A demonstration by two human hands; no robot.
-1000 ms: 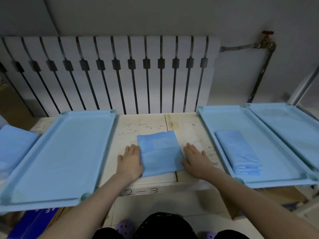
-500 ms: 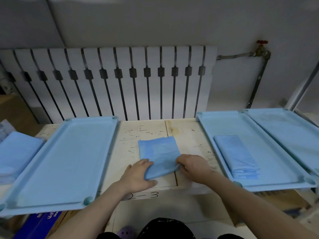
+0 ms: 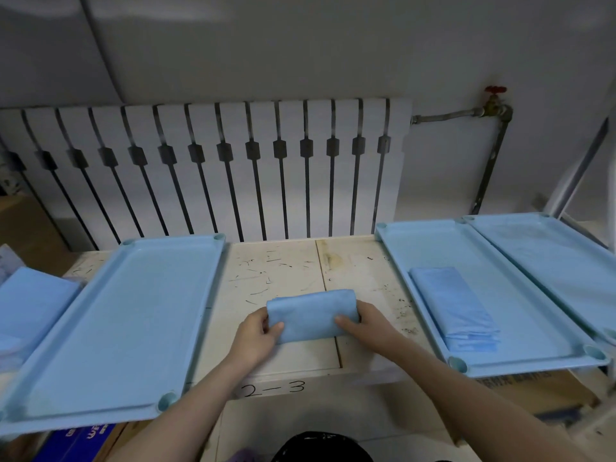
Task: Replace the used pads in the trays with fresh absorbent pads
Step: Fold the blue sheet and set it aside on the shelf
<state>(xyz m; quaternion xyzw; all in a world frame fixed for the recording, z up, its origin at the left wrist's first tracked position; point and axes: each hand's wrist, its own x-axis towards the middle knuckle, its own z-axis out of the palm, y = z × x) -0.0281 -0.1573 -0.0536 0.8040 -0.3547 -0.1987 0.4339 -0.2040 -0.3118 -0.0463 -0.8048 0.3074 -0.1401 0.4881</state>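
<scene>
A folded blue pad (image 3: 311, 313) lies on the scratched white table (image 3: 283, 271) in the middle. My left hand (image 3: 255, 338) grips its left end with the thumb on top. My right hand (image 3: 365, 325) grips its right end, thumb across the top. A light blue tray (image 3: 110, 328) lies to the left with a pad spread flat in it. Another tray (image 3: 520, 315) to the right holds a folded blue pad (image 3: 455, 308). A third tray (image 3: 566, 258) at the far right has a pad spread flat inside.
A stack of blue pads (image 3: 26, 308) sits at the far left edge. A white radiator (image 3: 213, 168) stands behind the table, with a pipe and red valve (image 3: 495, 101) to its right. Cardboard boxes (image 3: 540, 388) sit under the right trays.
The pad lay flat and larger under both flat hands. My hands then lifted its near edge and folded it over; it is now a narrower bundle held at both ends.
</scene>
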